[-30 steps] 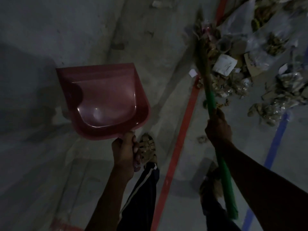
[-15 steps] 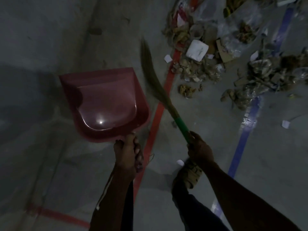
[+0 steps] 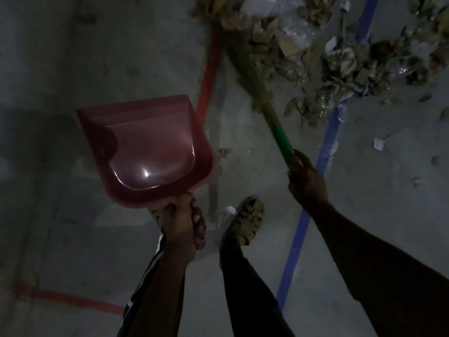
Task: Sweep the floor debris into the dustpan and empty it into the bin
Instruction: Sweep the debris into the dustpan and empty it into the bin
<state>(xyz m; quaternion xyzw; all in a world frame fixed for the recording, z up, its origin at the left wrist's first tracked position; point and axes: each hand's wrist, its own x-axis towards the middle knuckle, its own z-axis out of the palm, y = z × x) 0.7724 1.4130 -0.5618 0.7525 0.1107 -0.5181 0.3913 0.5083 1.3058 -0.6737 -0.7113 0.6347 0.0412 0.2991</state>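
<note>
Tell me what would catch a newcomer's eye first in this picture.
First the red dustpan, held up at centre-left by the left hand, its inside glossy and bare. Next the heap of debris across the top right, with the broom reaching into it from the right hand. Red and blue floor lines run between them.

My left hand (image 3: 182, 222) grips the handle of the red dustpan (image 3: 148, 152), held above the floor (image 3: 73, 57). My right hand (image 3: 306, 182) holds the green-handled broom (image 3: 261, 93), its bristles reaching the debris pile (image 3: 323, 52).
</note>
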